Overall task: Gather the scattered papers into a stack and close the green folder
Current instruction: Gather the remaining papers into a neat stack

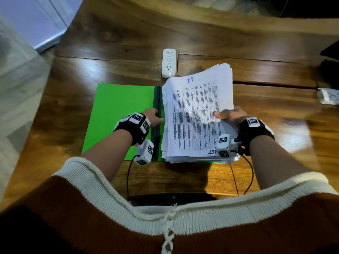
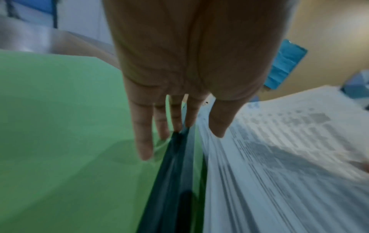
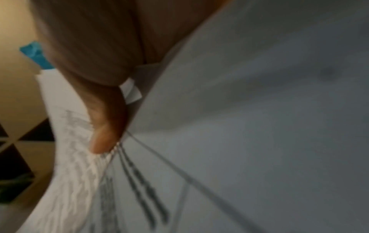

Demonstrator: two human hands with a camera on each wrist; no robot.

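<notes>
- While the green folder [image 1: 117, 116] lies open on the wooden table [image 1: 256, 99], the stack of papers [image 1: 196, 114] rests on its right half, beside the dark spine [image 1: 157, 114].
- Left hand [image 1: 153, 117]: fingers [image 2: 142, 134] straight and released, tips at the spine against the left edge of the stack.
- Right hand [image 1: 232, 115]: thumb [image 3: 105, 126] on top and fingers beneath, grasping the right edge of the upper sheets, which are lifted and fanned.
- A white power strip [image 1: 169, 63] lies just beyond the far edge of the folder.
- A small white object [image 1: 328, 96], too blurred to identify, sits at the far right.
</notes>
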